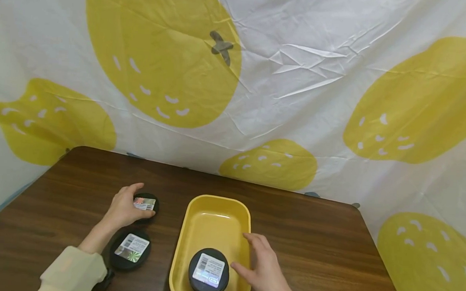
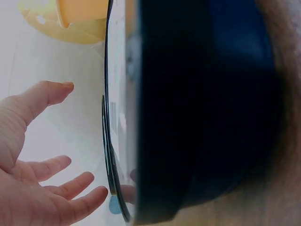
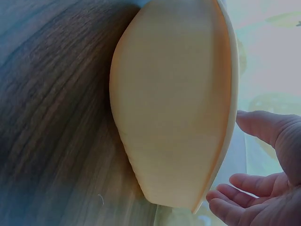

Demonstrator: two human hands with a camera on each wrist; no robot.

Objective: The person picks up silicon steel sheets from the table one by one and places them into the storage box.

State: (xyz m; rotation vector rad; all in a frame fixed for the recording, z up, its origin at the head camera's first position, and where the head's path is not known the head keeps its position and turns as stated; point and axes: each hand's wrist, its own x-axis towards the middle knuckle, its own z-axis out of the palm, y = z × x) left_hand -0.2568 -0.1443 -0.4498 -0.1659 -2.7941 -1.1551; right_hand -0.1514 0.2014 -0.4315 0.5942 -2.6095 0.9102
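My left hand (image 1: 121, 209) is at a black round container (image 1: 146, 201) with a shiny label on its top, thumb and fingers spread about it. Nearer me, beside the left wrist, stands a second labelled black container (image 1: 130, 250). Its dark side (image 2: 202, 108) fills much of the left wrist view, where the left fingers (image 2: 80, 184) look loosely spread. A third such container (image 1: 209, 272) sits at the near end of a yellow tray (image 1: 213, 225). By the tray's right rim is my right hand (image 1: 266, 268), thumb and fingers apart, thumb tip close to that container.
The brown wooden table (image 1: 311, 235) carries everything. A white cloth with yellow lemon prints (image 1: 163, 51) hangs behind and at the sides. The tray's outer wall (image 3: 174, 103) rises from the table in the right wrist view.
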